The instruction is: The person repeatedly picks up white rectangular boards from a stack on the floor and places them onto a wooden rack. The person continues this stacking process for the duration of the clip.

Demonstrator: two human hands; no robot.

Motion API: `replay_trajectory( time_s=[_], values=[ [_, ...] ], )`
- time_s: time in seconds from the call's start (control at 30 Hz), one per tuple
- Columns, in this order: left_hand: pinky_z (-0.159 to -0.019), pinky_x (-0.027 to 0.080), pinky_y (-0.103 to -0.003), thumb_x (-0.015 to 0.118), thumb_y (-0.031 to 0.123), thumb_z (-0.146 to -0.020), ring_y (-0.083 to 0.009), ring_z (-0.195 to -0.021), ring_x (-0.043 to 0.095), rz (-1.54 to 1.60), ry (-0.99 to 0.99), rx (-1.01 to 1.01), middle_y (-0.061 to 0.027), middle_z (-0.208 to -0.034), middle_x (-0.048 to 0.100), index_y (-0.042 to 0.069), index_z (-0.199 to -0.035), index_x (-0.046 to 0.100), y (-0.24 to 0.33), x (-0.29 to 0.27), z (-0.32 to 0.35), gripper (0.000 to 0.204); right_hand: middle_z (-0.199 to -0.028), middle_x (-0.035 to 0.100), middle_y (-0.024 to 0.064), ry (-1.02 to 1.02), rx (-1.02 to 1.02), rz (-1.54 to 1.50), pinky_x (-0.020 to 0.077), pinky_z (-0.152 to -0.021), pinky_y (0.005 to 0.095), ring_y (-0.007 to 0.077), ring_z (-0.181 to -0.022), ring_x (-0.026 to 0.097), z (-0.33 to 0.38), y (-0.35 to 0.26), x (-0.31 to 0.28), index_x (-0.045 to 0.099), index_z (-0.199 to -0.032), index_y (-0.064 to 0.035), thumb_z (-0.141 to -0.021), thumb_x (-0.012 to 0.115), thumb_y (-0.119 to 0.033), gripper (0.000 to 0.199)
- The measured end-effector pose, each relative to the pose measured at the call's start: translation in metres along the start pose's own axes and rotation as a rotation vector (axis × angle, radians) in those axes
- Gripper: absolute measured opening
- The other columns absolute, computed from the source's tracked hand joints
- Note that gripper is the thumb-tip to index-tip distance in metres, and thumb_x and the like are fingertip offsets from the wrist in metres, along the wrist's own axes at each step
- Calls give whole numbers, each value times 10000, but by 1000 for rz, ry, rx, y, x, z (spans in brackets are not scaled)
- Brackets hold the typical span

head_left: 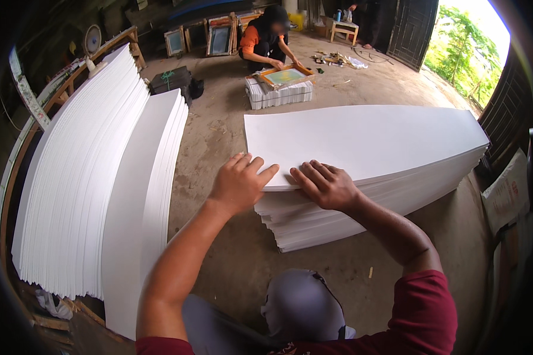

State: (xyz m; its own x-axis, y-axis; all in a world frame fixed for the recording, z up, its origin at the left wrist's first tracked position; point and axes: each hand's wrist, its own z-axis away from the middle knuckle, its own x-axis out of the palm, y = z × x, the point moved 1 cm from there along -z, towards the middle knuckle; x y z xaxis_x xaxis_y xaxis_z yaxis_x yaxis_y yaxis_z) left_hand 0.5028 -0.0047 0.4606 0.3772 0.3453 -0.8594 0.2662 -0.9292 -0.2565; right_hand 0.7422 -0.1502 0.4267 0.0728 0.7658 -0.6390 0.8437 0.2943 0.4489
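A tall stack of large white sheets (361, 139), like board or thick paper, lies in front of me and stretches off to the right. My left hand (240, 182) is at the near left corner of the top sheet, its fingers apart along the edge. Beside it, my right hand (327, 184) rests on the near edge, fingers stretched out over the white surface. Neither palm can be seen. Lower sheets jut out unevenly beneath the top one.
To the left, many white sheets (83, 160) lean on edge against a wooden frame. Across the concrete floor (213, 118), a person in orange and black (260, 38) crouches with both hands at a framed screen (287, 76) on a smaller white stack (278, 94). A doorway opens at far right.
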Motion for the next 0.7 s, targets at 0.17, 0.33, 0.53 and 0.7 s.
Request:
replay_trajectory(
  time_s=[0.17, 0.33, 0.53, 0.7],
  values=[
    [-1090, 560, -462, 936, 215, -727, -291, -1183, 722, 134, -152, -60, -62, -1231, 744, 256, -1374, 750, -19, -45, -8, 674, -1298, 721, 106, -86, 216, -22, 608, -913, 411, 274, -1152, 731, 32, 27, -32, 660, -1390, -76, -887, 815, -324, 582],
    [-1212, 438, -590, 887, 270, -828, -257, -1277, 687, 55, -204, -159, -20, -1273, 743, 278, -1398, 741, -47, -76, 4, 589, -1400, 734, 117, -194, 441, 94, 564, -1044, 497, 338, -1278, 710, 110, 64, -41, 660, -1406, -82, -925, 763, -225, 512],
    [-1192, 442, -600, 798, 274, -892, -337, -1372, 640, -53, -131, -115, -78, -1414, 716, 219, -1489, 663, 36, -54, -27, 614, -1367, 742, 130, -48, 464, 41, 575, -1004, 492, 330, -1212, 728, 54, 33, -32, 683, -1366, -79, -912, 780, -257, 497],
    [-1081, 552, -512, 690, 162, -948, -351, -1301, 696, -67, -79, -181, -89, -1389, 741, 212, -1461, 694, 69, -26, -51, 515, -1377, 752, 67, -21, 441, -6, 586, -1038, 454, 273, -1230, 743, 22, 2, -28, 710, -1372, -133, -801, 858, -304, 615]
  ],
)
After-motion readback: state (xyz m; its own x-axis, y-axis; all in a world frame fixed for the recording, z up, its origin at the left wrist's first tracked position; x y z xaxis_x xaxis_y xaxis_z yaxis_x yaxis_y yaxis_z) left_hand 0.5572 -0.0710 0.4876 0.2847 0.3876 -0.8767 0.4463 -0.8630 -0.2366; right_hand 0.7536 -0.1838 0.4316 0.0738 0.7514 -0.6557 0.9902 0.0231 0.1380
